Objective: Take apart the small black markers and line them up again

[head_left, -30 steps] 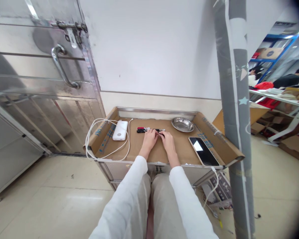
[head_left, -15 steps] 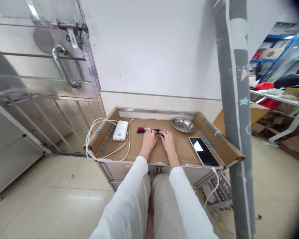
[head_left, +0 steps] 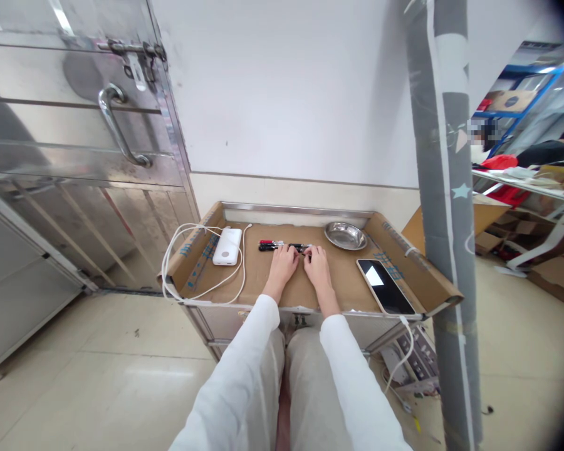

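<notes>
My left hand (head_left: pixel 282 265) is closed with its fingertips on a black pen (head_left: pixel 299 246), which lies crosswise at the far side of both hands. My right hand (head_left: pixel 317 267) pinches the right end of that pen; its fingertips partly cover it. Just left of these fingers, a red-and-black pen (head_left: pixel 269 242) and another black pen (head_left: pixel 266 248) rest side by side on the cardboard (head_left: pixel 249 275). The exact contact of the fingertips is small and partly hidden.
A white power bank (head_left: pixel 227 246) with a looped white cable (head_left: pixel 169 263) lies at left. At right are a round metal dish (head_left: pixel 345 235) and a smartphone (head_left: pixel 384 286). Folded cardboard walls (head_left: pixel 407 263) edge the table. A grey wrapped post (head_left: pixel 446 250) stands close on the right.
My right hand has shifted slightly right, widening the gap between my hands and showing more of the black pen. My left hand has barely moved.
</notes>
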A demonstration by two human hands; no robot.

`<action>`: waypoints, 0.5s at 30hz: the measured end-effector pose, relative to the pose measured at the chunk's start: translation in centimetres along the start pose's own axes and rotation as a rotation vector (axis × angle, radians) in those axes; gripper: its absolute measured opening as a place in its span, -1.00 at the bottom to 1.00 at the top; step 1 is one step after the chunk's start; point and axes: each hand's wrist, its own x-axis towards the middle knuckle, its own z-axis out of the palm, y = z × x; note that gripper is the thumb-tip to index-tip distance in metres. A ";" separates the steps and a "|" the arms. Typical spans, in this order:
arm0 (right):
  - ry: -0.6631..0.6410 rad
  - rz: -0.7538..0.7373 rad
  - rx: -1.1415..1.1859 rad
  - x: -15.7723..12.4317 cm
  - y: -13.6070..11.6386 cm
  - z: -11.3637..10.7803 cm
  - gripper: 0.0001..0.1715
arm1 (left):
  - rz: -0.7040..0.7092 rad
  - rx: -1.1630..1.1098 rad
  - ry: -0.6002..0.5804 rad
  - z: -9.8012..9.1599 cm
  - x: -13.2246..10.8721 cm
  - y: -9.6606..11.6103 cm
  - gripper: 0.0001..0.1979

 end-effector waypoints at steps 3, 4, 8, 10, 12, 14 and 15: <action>-0.007 -0.010 -0.006 0.0 0.0 0.0 -0.76 | -0.017 0.018 -0.001 0.1 0.0 0.0 -0.90; -0.012 -0.012 -0.005 0.0 0.1 0.0 -0.74 | -0.022 0.023 0.002 0.2 0.0 0.0 -0.89; -0.044 -0.017 0.015 0.0 0.1 -0.2 -0.69 | -0.021 0.028 0.008 0.2 0.0 0.0 -0.87; -0.064 -0.019 0.023 0.0 0.1 -0.2 -0.68 | -0.006 0.013 0.008 0.2 0.0 0.0 -0.86; -0.063 -0.016 0.023 0.0 0.0 -0.2 -0.68 | -0.006 0.001 0.018 0.1 0.0 0.0 -0.85; -0.044 -0.006 0.010 -0.1 0.0 -0.2 -0.70 | -0.030 0.002 0.047 0.0 0.1 0.0 -0.84; -0.034 0.001 -0.003 -0.1 -0.1 -0.3 -0.71 | -0.048 0.008 0.068 -0.1 0.1 0.1 -0.83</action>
